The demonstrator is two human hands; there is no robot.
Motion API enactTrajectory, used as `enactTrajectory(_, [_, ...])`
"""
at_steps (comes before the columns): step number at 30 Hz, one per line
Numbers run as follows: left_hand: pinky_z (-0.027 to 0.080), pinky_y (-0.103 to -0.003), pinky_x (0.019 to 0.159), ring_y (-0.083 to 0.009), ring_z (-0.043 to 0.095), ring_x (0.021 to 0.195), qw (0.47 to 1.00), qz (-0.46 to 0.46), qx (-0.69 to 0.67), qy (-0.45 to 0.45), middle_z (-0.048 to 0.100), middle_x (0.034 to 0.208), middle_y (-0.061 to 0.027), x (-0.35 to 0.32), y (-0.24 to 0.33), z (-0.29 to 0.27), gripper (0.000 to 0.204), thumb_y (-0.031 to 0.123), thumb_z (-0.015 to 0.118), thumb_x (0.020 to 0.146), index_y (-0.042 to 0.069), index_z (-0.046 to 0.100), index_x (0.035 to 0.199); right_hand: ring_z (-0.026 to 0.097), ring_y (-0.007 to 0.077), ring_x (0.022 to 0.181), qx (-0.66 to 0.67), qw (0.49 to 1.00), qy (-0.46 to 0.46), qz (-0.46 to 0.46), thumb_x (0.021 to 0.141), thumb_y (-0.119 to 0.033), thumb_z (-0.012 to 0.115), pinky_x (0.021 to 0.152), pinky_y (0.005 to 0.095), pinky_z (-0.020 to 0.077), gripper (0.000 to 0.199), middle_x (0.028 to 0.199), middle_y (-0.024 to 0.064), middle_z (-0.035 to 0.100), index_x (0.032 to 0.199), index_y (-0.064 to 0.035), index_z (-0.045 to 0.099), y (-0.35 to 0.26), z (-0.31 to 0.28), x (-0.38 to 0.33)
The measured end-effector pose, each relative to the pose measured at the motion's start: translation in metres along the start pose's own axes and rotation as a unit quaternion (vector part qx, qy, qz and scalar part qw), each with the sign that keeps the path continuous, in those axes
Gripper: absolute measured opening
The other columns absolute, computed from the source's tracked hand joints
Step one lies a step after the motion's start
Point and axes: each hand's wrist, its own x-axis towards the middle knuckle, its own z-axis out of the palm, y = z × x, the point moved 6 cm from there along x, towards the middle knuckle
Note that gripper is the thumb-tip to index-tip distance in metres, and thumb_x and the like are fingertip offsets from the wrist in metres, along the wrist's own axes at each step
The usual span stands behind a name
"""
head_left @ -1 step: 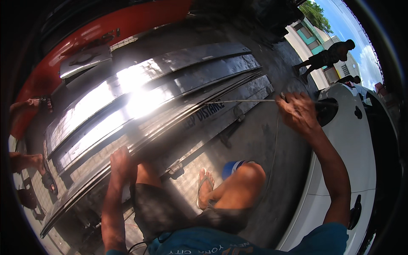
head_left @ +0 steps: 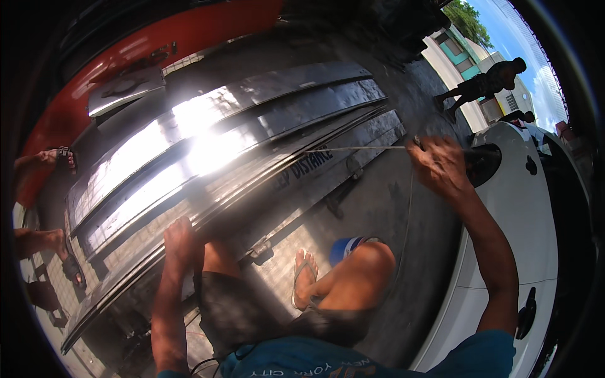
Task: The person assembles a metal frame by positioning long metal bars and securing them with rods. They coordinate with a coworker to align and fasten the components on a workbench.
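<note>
My left hand is closed on the near edge of a long, shiny metal panel, which slants across in front of me. Out to the right, my right hand pinches a thin, light-coloured cord. That cord runs taut and nearly level from the fingers to the stacked panel edges, where I cannot make out how it is fixed. Its loose length hangs below the hand. Dark lettering marks the lower metal panel.
A white car stands close on my right. Behind the panels is a red vehicle body. A blue and white container sits beside my knee. Another person's feet are at the left; a person stands far right.
My right hand has shifted very slightly left with the cord. My left hand keeps its place on the panel edge.
</note>
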Motion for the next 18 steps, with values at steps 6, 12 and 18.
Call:
enactTrajectory(6, [0.044, -0.054, 0.059, -0.045, 0.059, 0.068, 0.999, 0.021, -0.042, 0.016, 0.059, 0.072, -0.0232, -0.003, -0.008, 0.009, 0.004, 0.001, 0.058, 0.084, -0.001, 0.055, 0.087, 0.066, 0.0282, 0.08, -0.044, 0.999, -0.004, -0.005, 0.085, -0.011, 0.062, 0.071, 0.0426, 0.0483, 0.015, 0.083, 0.0117, 0.065, 0.098, -0.0089, 0.069, 0.003, -0.001, 0.01])
enactTrajectory(12, [0.043, -0.053, 0.064, -0.045, 0.059, 0.074, 0.999, 0.035, -0.024, 0.016, 0.059, 0.078, -0.0233, -0.002, -0.013, 0.011, 0.011, -0.004, 0.06, 0.083, -0.003, 0.057, 0.093, 0.065, 0.0274, 0.081, -0.038, 0.999, -0.011, 0.002, 0.088, -0.014, 0.059, 0.071, 0.0427, 0.0469, 0.013, 0.084, 0.0102, 0.064, 0.097, -0.0097, 0.067, 0.008, 0.004, -0.001])
enactTrajectory(18, [0.043, -0.053, 0.069, -0.0429, 0.059, 0.081, 0.998, 0.046, -0.015, 0.029, 0.061, 0.085, -0.0214, -0.007, -0.022, 0.024, 0.014, -0.002, 0.06, 0.085, -0.001, 0.058, 0.099, 0.066, 0.0304, 0.08, -0.034, 0.995, -0.056, 0.076, 0.091, -0.017, 0.059, 0.07, 0.0435, 0.048, 0.011, 0.082, 0.0125, 0.065, 0.098, -0.0115, 0.065, 0.009, -0.008, -0.019])
